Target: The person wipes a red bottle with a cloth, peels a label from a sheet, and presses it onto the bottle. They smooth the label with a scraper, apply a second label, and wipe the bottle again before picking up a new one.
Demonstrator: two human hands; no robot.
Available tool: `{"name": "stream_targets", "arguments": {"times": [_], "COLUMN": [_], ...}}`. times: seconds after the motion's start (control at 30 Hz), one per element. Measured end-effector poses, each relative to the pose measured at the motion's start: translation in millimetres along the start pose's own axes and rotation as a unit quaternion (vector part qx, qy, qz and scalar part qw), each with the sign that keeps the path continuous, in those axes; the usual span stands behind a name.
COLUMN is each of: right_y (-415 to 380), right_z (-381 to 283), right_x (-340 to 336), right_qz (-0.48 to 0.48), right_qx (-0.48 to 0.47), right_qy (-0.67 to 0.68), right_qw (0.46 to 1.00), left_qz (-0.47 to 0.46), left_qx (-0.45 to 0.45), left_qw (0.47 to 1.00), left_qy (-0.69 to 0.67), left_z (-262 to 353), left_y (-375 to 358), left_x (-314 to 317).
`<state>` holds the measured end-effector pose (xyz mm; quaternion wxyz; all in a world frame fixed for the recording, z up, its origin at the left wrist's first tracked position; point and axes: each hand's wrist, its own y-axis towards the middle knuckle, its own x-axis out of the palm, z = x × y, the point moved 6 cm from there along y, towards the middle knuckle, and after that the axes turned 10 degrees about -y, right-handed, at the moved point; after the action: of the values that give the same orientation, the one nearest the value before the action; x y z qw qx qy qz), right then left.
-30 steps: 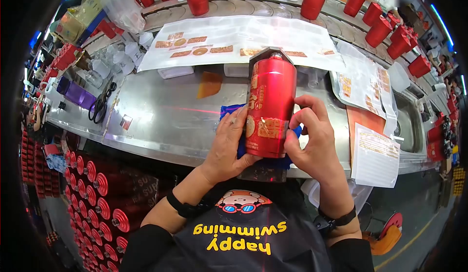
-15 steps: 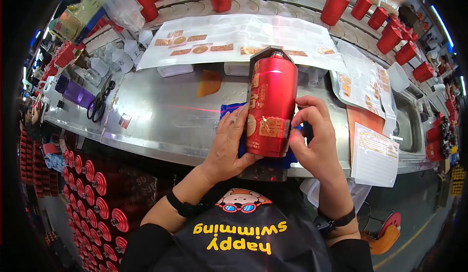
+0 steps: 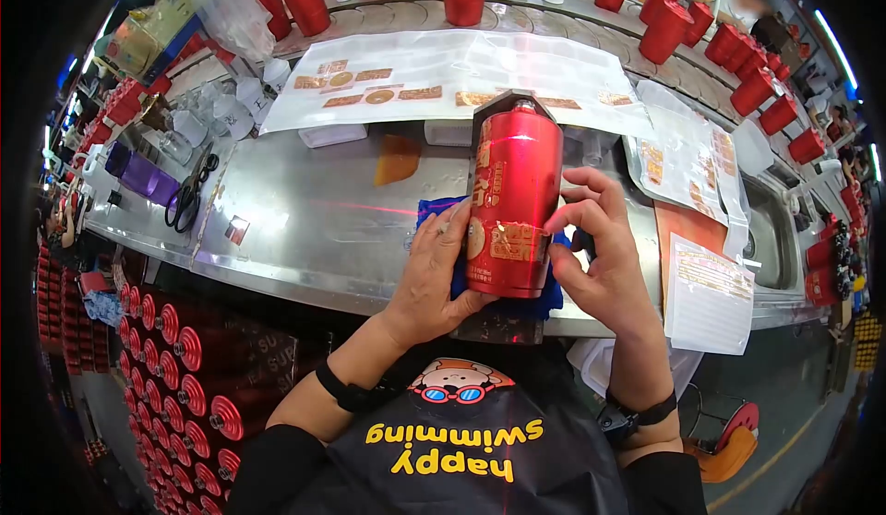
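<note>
A glossy red bottle with gold print lies tilted in a dark holder, its neck pointing away from me. My left hand grips its lower left side, thumb near the base. On the lower front of the bottle is a gold decal. My right hand is at the right edge of that decal, thumb and index finger close together; whether they pinch its edge is too small to tell. Blue cloth shows beneath the bottle.
A white sheet with gold decals lies behind the bottle. Scissors and a purple object are at left. Right are more decal sheets and a sink. Red bottles line the belt; a person is beyond.
My right hand's fingers have shifted slightly, the upper ones lifting away from the bottle. Red bottles on the belt have moved to the right. My left hand stays put.
</note>
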<state>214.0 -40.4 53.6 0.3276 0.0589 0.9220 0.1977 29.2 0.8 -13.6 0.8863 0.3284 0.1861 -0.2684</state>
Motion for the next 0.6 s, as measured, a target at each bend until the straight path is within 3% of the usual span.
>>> {"name": "stream_targets", "arguments": {"times": [0.13,0.6], "right_y": [0,0], "right_z": [-1,-7], "right_x": [0,-13], "right_qz": [-0.005,0.027], "right_qx": [-0.057,-0.095], "right_qy": [-0.062,-0.122], "right_qw": [0.996,0.988], "left_qz": [0.003,-0.004], "left_qx": [-0.002,-0.009], "left_qw": [1.000,1.000], "left_qy": [-0.004,-0.004], "left_z": [0,-4], "left_y": [-1,-3], "left_x": [0,1]}}
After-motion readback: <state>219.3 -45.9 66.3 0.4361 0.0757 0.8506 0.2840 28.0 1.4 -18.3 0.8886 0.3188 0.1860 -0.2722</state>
